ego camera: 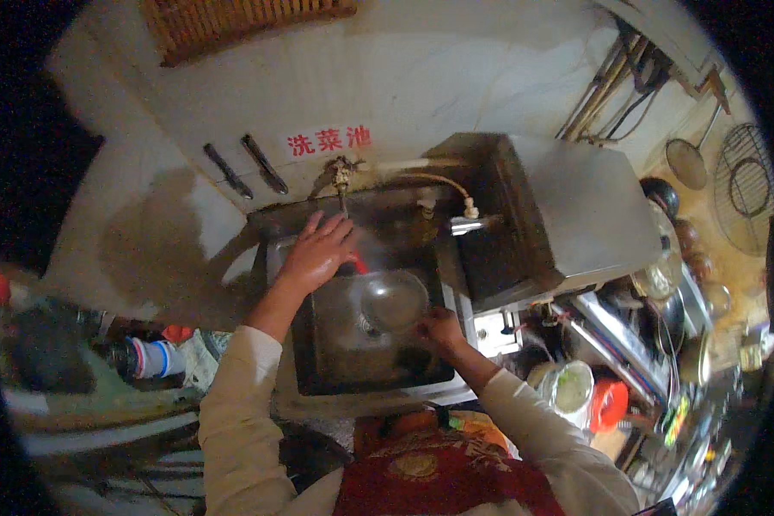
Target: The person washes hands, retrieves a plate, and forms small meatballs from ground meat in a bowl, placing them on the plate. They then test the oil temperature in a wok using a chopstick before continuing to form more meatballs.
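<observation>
A sink basin lies before me, with a shallow round translucent or metal bowl tilted inside it. My right hand grips the bowl's near right rim with curled fingers. Just below the tap, my left hand is held palm down with its fingers stretched forward. A red piece, perhaps a handle or a hose end, shows beside its thumb side, above the bowl. What lies under the left palm is hidden, so I cannot tell whether it holds anything.
Right of the sink stands a steel cabinet, with a second tap beside it. Two knives hang on the wall near red lettering. A white bucket and a red container sit lower right. Cluttered shelving is at left.
</observation>
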Motion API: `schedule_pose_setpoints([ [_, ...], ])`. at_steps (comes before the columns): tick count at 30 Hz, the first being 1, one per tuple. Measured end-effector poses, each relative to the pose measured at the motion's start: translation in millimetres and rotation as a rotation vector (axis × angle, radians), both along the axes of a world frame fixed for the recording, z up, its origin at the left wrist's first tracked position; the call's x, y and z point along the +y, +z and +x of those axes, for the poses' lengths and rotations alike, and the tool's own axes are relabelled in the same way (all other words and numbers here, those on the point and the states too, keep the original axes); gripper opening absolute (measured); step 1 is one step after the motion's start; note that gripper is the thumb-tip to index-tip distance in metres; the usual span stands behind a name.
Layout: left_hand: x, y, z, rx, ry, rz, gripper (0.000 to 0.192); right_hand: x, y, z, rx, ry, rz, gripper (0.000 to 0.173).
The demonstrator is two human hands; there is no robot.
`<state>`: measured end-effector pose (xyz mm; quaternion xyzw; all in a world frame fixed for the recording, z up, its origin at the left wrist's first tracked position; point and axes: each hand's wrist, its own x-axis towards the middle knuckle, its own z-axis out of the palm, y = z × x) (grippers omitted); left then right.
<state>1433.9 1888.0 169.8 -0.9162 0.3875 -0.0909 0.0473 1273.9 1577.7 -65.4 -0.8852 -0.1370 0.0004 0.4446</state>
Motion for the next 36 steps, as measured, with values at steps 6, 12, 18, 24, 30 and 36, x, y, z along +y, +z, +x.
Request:
schedule_pose_setpoints([
  [6, -13, -56, 39, 0.146, 0.176, -0.685, 0.039, 90, 18, 23, 0.628, -0.540, 0.876, 0.010],
  [12, 10, -166, -8, 0.885, 0.671, -1.699, 0.045, 120, 33, 24, 0.615, -0.645, 0.807, 0.009],
  [18, 20, -189, -19, 0.760, 0.649, -1.527, 0.046, 104, -20, 8, 0.246, -0.155, -0.383, 0.010],
  [24, 1, -58, 25, 0.718, 0.612, -1.145, 0.068, 121, -14, 4, 0.705, -0.720, 0.652, 0.013],
  [30, -36, 9, 33, 0.407, 0.604, -0.538, 0.094, 128, 5, 3, 0.711, -0.825, 0.605, 0.013],
  [36, -44, 10, 38, 0.481, 0.617, -0.456, 0.104, 127, -36, 3, 0.423, -0.611, 0.358, 0.017],
])
